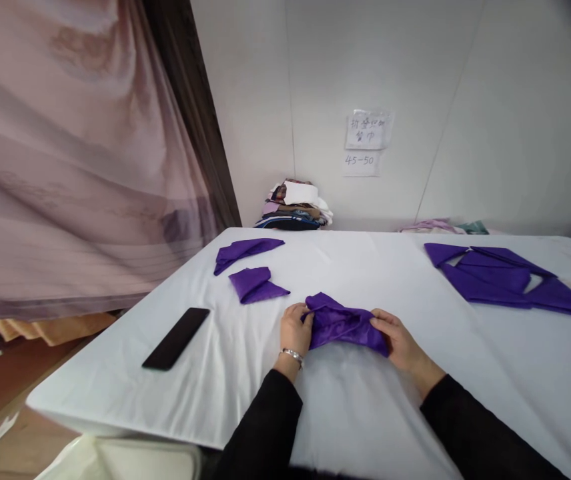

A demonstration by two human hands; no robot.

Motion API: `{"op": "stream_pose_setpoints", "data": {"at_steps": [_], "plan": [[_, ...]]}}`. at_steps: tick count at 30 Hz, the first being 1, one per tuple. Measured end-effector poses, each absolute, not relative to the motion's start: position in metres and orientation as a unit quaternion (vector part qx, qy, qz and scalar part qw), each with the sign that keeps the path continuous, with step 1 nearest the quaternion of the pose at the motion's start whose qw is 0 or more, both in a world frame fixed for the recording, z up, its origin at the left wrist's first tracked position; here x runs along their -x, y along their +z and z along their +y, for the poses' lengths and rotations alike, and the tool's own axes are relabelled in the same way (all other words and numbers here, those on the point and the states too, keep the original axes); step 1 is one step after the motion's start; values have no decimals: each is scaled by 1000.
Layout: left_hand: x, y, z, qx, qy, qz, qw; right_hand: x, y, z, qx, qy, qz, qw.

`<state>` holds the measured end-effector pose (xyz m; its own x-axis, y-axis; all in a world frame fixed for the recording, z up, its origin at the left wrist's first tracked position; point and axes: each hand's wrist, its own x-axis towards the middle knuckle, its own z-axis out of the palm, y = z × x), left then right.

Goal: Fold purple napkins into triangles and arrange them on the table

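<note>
A crumpled, partly folded purple cloth [343,323] is held just above the white table, near its front middle. My left hand [296,327] pinches its left end between thumb and fingers; a silver bracelet circles that wrist. At the right end, my right hand [398,339] grips the cloth's edge, with the thumb on top. Two more folded purple cloths lie to the left: a bent one [257,285] close to my left hand and a long, narrow one [245,253] farther back.
Several flat-folded purple cloths [490,277] lie at the table's [365,260] right. A dark flat rectangular object [176,339] rests at the left. Behind the table stands a pile of folded clothes [295,205]. A pink curtain [75,153] hangs at the left; handwritten papers [367,143] are on the wall.
</note>
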<state>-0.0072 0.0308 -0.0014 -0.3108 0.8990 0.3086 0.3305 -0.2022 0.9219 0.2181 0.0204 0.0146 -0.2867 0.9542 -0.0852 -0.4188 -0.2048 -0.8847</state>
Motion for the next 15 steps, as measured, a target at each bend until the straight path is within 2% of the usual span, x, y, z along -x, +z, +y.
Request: {"op": "stream_pose_setpoints", "data": {"at_steps": [7, 11, 13, 15], "plan": [[3, 18, 19, -519, 603, 537, 281, -238, 16, 34, 363, 627, -446, 526], [-12, 18, 7, -615, 540, 505, 274, -239, 35, 29, 381, 483, -574, 540], [-22, 16, 1, -678, 495, 479, 255, -232, 43, 20, 383, 371, -680, 503], [-30, 15, -3, -722, 467, 459, 223, -222, 43, 11, 364, 284, -778, 426]]}}
